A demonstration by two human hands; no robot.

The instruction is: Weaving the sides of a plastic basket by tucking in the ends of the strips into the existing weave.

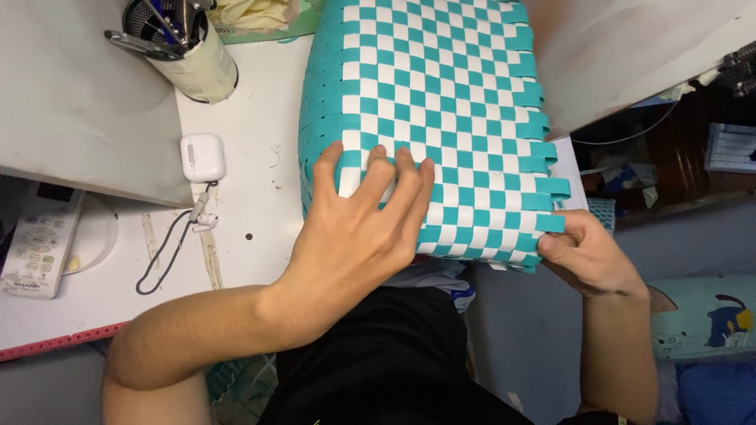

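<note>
Woven basket (pixel 441 102): teal and white checker weave, upper centre of frame, lying on its side on white table (pixel 252 181), near edge overhanging toward the lap.
Left hand (pixel 358 228): centre frame, fingers spread, palm pressed flat on basket's near side.
Right hand (pixel 587 252): right of centre, at basket's lower right corner, thumb and fingers pinching a loose teal strip end (pixel 551 223).
Earbud case (pixel 202 157): white, left of basket, cord trailing down-left.
Pen cup (pixel 189 49): upper left, mesh rim, tools inside.
Remote control (pixel 31 244): far left edge, white.
Cushion (pixel 701 315): lower right, pale with cartoon print.
</note>
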